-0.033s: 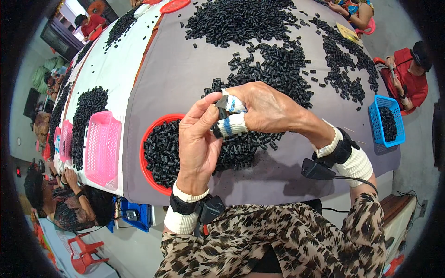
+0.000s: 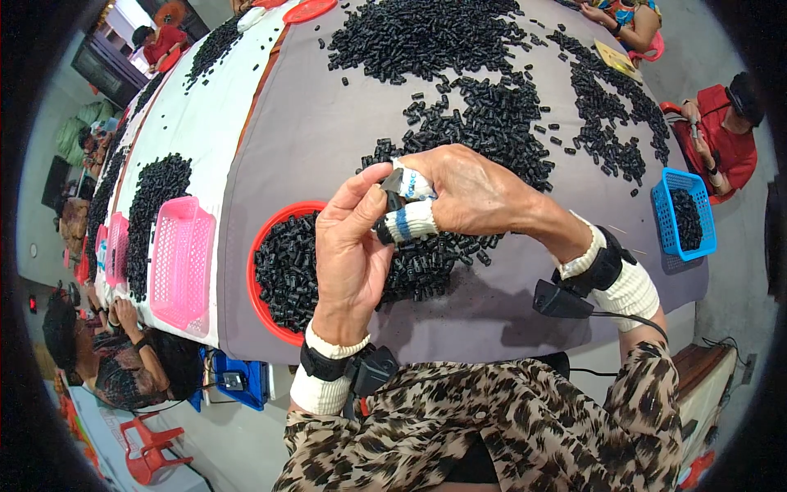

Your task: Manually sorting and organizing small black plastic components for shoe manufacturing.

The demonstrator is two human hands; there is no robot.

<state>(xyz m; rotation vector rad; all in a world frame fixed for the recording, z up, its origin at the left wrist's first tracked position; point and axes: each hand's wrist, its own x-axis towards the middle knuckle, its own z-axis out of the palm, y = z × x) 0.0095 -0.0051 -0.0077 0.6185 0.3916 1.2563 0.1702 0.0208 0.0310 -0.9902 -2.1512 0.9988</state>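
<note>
In front of my body, above the table, my two hands meet around a small black piece [image 2: 394, 198]. My left hand [image 2: 352, 258] is closed, its thumb and fingertips pinching the piece from the left. My right hand [image 2: 484, 193] comes over from the right, its fingers curled in and closed on the same spot. White finger covers [image 2: 412, 221], one with a blue band, wrap its fingers. The piece's exact shape is mostly hidden by the fingers. Behind my left hand stands a round red basin [image 2: 255, 283] filled with short black cylindrical parts [image 2: 287, 266].
A big heap of black parts [image 2: 426, 37] spreads over the grey tablecloth [image 2: 287, 123]. A pink basket [image 2: 182, 262] stands left, a blue basket [image 2: 709, 215] right. Co-workers sit around, including one in red [image 2: 730, 143]. Black devices with cables [image 2: 566, 300] are strapped at my wrists.
</note>
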